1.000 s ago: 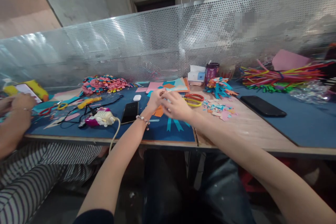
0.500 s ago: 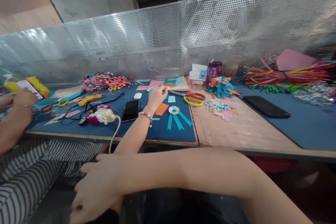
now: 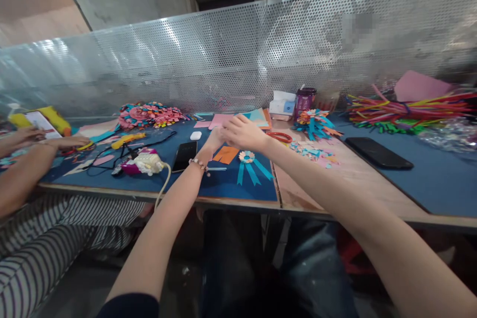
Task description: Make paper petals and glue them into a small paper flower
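Observation:
Over the blue mat, my left hand (image 3: 213,143), with a beaded bracelet at the wrist, and my right hand (image 3: 245,132) meet fingertip to fingertip. Both have their fingers drawn together; whatever lies between them is hidden. Just below sit pieces of orange paper (image 3: 225,154). A paper rosette (image 3: 246,157) with pale petals and blue ribbon tails lies flat near my right wrist. Behind that wrist show the red handles of scissors (image 3: 280,137), partly covered. Pink paper sheets (image 3: 218,121) are spread beyond my hands.
Left of my forearm lie a black phone (image 3: 185,156), a white earbud case (image 3: 196,135) and a power strip (image 3: 143,163) with its cord. Paper scraps (image 3: 316,155), a rosette pile (image 3: 315,123) and another dark phone (image 3: 378,152) are rightward. At far left, a co-worker's hand (image 3: 70,142) reaches across.
My right hand swung down to my left arm, then came back up to meet my left hand. The rosette was briefly uncovered. A co-worker's hand moved from the phone toward the yellow-handled scissors.

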`<state>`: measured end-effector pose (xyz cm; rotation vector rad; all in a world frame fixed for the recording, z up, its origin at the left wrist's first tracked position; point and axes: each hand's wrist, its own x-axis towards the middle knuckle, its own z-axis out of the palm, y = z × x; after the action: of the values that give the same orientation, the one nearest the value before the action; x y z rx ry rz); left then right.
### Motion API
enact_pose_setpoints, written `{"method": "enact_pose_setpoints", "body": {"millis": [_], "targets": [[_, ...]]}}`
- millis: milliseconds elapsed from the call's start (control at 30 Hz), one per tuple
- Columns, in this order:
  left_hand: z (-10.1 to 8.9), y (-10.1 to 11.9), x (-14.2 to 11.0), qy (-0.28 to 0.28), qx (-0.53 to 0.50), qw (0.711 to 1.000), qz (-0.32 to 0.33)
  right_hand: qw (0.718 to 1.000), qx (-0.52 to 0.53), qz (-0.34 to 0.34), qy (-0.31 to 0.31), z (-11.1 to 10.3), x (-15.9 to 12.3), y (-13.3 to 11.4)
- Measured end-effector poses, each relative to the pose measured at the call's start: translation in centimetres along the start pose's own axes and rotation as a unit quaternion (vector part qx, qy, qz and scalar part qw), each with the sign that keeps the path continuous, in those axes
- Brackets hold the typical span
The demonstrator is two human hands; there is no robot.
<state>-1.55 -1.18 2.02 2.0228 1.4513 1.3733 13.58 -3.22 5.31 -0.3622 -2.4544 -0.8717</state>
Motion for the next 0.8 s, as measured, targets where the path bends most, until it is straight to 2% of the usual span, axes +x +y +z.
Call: {"method": "enact_pose_setpoints", "body": {"millis": [100, 167, 200, 267, 367, 567, 800], "targets": [[0.2, -0.9, -0.1, -0.135, -0.130, 0.982, -0.017, 0.999, -0.006, 0.051, 0.017, 1.6, -3.9, 1.3], [0.5, -1.4, -0.1, -0.203, -0.241, 0.948, -0.045, 0.997, 0.002, 0.067, 0.040, 2.6, -5.4, 1.3], [0.6, -1.6, 0.0, -0.218, -0.281, 0.933, -0.054, 0.997, 0.007, 0.064, 0.046, 3.1, -5.9, 1.1], [0.7, -2.0, 0.0, -0.219, -0.316, 0.921, -0.057, 0.997, 0.015, 0.056, 0.051, 3.7, -6.3, 0.9], [0.7, -2.1, 0.1, -0.226, -0.317, 0.920, -0.053, 0.996, 0.024, 0.067, 0.061, 4.0, -6.1, 0.4], [0.5, -1.8, 0.0, -0.228, -0.313, 0.921, -0.041, 0.986, 0.067, 0.117, 0.099, 3.5, -5.9, -0.1], [0.6, -1.8, 0.0, -0.250, -0.309, 0.917, -0.025, 0.976, 0.121, 0.140, 0.115, 2.9, -5.9, -0.3]]}}
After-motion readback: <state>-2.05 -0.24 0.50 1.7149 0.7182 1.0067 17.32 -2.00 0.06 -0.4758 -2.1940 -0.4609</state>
